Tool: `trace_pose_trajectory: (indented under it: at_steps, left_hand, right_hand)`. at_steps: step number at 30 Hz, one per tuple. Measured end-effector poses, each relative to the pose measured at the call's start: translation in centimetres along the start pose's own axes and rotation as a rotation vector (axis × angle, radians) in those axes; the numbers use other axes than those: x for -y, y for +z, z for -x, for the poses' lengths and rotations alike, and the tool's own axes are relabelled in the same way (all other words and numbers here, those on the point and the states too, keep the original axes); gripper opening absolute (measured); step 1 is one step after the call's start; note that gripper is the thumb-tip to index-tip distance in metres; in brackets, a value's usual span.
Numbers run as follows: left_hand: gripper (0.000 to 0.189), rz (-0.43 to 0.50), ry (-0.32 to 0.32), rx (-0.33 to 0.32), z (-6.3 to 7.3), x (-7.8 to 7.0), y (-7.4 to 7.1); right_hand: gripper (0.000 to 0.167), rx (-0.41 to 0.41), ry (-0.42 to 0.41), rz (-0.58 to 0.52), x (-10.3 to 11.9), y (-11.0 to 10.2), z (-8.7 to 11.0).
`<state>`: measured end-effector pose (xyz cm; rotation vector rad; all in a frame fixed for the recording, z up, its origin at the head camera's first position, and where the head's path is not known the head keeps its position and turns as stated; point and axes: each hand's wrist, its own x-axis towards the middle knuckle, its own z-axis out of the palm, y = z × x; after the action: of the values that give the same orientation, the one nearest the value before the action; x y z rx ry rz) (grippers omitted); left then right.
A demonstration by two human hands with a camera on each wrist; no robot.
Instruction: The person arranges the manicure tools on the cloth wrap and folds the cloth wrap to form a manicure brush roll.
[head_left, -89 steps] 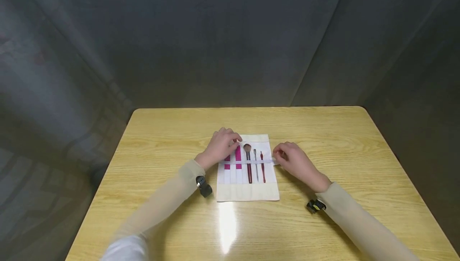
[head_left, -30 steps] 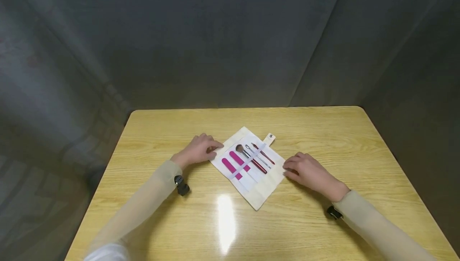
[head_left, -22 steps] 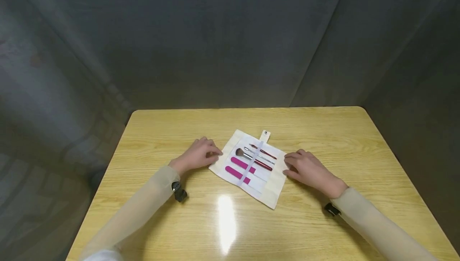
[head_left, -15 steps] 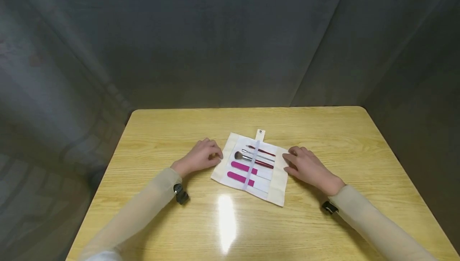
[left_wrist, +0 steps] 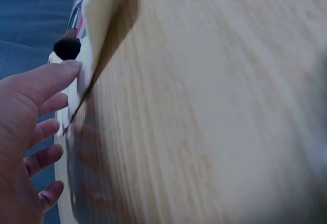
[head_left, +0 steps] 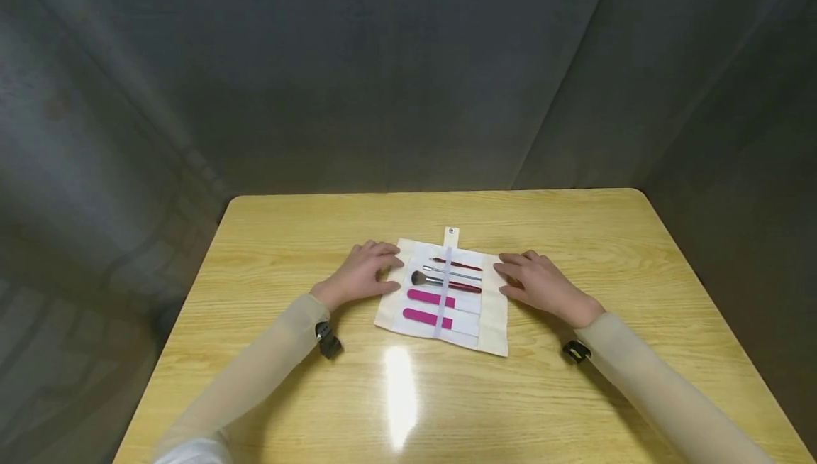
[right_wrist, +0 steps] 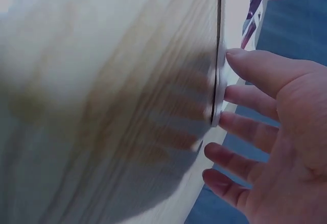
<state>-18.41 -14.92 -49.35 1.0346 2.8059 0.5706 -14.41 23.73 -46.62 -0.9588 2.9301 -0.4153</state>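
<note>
A cream and white cloth tool roll (head_left: 494,322) lies unrolled flat on the table, its snap strap (head_left: 451,238) pointing to the far side. Under its pale band sit a slim red-handled tool (head_left: 466,265), a thin metal tool (head_left: 462,274), a makeup brush (head_left: 464,287) and two pink nail files (head_left: 421,316), all lying sideways. My left hand (head_left: 362,276) is at the roll's left edge, thumb on the cloth in the left wrist view. At the opposite edge, my right hand (head_left: 542,285) touches the cloth with its thumb, fingers spread and relaxed.
The wooden table (head_left: 306,407) has rounded far corners. Dark grey curtain (head_left: 396,81) hangs behind it and along both sides. A bright light reflection (head_left: 401,396) shows on the tabletop in front of the roll.
The tool roll has turned about a quarter turn counterclockwise, its strap swinging from right to far side. Both hands have followed its edges; over the last half second their fingers have loosened slightly.
</note>
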Motion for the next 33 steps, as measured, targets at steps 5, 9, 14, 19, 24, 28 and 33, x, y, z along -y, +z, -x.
trace_pose_trajectory:
  at_steps: [5, 9, 14, 19, 24, 28, 33]
  left_hand:
    - [0.046, -0.005, -0.023, -0.009, 0.8, -0.2, 0.3]
    - [0.047, -0.008, -0.018, -0.025, 1.4, -0.5, 0.4]
    - [0.047, -0.019, -0.021, -0.049, 2.0, -0.8, 0.5]
    - [0.048, -0.011, -0.028, -0.049, 2.6, -0.9, 0.7]
    - [0.047, -0.001, -0.034, -0.053, 2.8, -1.0, 0.7]
    - [0.047, 0.005, -0.037, -0.061, 3.0, -1.0, 0.7]
    - [0.048, -0.002, -0.046, -0.062, 3.2, -0.7, 0.8]
  right_hand:
    - [0.049, -0.004, 0.039, 0.018, -0.1, 0.4, -0.7]
    - [0.048, -0.015, 0.049, 0.012, -0.2, 0.5, -0.6]
    - [0.051, 0.006, 0.033, -0.053, -0.2, 0.3, 0.1]
    - [0.055, 0.045, 0.023, -0.097, -0.4, 0.5, 0.6]
    - [0.055, 0.04, 0.026, -0.104, -0.5, 0.7, 0.5]
    - [0.056, 0.043, 0.025, -0.112, -0.6, 0.8, 0.5]
    - [0.056, 0.038, 0.011, -0.121, -0.7, 0.8, 0.3]
